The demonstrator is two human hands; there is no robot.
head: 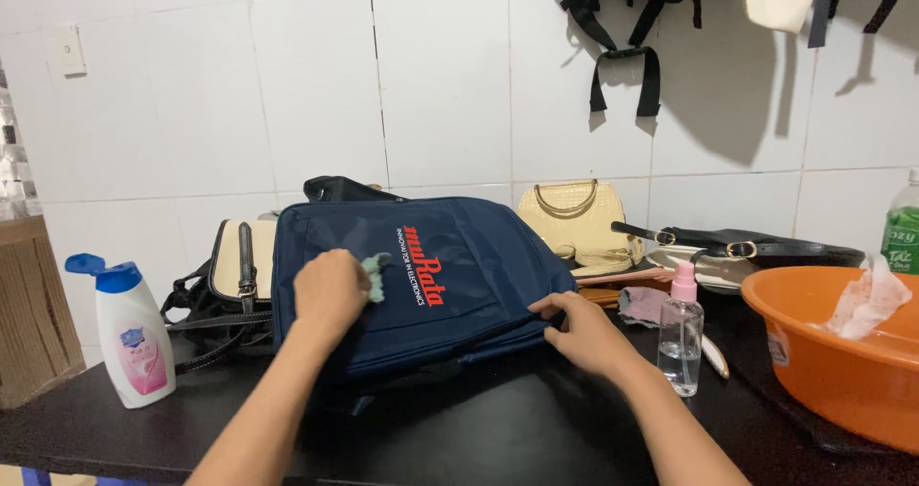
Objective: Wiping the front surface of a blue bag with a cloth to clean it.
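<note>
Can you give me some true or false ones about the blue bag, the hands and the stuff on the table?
1. The left hand presses a small green cloth on the blue bag. True.
2. The right hand is picking up the spray bottle. False: it rests on the bag's edge, and the spray bottle stands apart, beside it.
3. The orange bowl sits at the right side of the black table. True.
4. The white bottle with the blue cap lies on its side. False: it stands upright, left of the bag.
5. A cream handbag stands behind the blue bag. True.
</note>
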